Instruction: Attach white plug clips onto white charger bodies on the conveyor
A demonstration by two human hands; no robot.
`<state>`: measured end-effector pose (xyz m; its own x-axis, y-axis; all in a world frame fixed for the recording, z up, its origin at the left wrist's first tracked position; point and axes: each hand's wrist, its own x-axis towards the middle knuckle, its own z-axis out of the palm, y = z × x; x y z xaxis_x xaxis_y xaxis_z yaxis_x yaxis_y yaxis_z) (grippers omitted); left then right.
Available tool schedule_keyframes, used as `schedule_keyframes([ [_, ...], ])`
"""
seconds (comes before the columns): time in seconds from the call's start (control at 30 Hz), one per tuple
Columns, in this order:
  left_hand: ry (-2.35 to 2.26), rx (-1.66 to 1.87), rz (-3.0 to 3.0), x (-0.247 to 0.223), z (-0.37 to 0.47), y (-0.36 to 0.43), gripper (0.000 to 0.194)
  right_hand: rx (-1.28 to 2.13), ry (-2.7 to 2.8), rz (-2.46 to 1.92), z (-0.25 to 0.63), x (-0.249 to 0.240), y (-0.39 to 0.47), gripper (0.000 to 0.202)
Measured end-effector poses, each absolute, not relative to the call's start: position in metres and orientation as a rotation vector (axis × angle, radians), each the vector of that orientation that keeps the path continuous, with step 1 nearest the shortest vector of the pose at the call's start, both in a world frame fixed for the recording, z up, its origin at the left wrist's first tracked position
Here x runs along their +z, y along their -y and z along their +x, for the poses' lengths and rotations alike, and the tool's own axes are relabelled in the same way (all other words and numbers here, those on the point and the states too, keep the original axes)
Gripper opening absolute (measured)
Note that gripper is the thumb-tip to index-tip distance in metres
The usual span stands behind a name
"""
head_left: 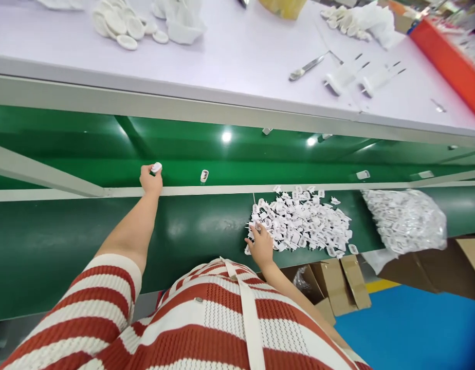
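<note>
My left hand (pixel 151 180) reaches over the green belt (pixel 183 171) behind the front rail. Its thumb and fingers are closed on a small white plastic housing (pixel 156 167). Another white housing (pixel 204 176), with an opening showing a dark inside, lies on the belt to its right. At the left edge of a heap of small white plastic plug parts (pixel 303 221), my right hand (pixel 260 244) has its fingers apart and touches the pieces. Thin pins stick out of some parts. Whether a piece sits under those fingertips is hard to make out.
A clear bag of white parts (pixel 407 221) lies right of the heap. Above the belt, a white shelf (pixel 237 67) carries round white pieces (pixel 124 25), a metal tool (pixel 309 67), two pronged white plugs (pixel 341 77) and a red bin (pixel 445 61). Cardboard boxes (pixel 338 288) stand below.
</note>
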<state>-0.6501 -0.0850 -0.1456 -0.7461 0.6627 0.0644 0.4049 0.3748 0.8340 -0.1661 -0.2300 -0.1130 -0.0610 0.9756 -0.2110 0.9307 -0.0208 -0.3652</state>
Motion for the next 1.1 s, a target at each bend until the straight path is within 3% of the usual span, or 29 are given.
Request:
schedule_keyframes([
  [0.13,-2.533,1.32,0.899,-0.142,-0.627,0.099,0.053,0.701,2.105,-2.04,-0.155,-0.114,0.221,0.025],
  [0.27,-2.491,1.186,1.314,-0.137,-0.561,0.102,0.072,0.818,1.989,-2.04,-0.15,-0.119,0.212,0.018],
  [0.33,-2.301,1.056,1.389,-0.139,-0.532,0.093,0.068,0.878,1.891,-2.044,-0.151,-0.12,0.208,0.015],
  [0.5,-2.172,1.026,1.192,-0.135,-0.511,0.074,0.023,1.008,1.583,-1.972,-0.147,-0.114,0.201,0.029],
  [0.77,-1.717,1.238,1.055,-0.084,-0.48,0.189,0.044,1.543,1.01,-1.653,-0.16,-0.067,0.211,0.066],
  [0.93,-1.549,1.186,0.877,-0.043,-0.446,0.277,0.052,1.934,0.847,-1.388,-0.184,-0.02,0.213,0.059],
  [1.1,-1.26,1.181,0.676,0.008,-0.434,0.313,0.043,2.128,0.882,-1.266,-0.207,0.027,0.217,0.05],
])
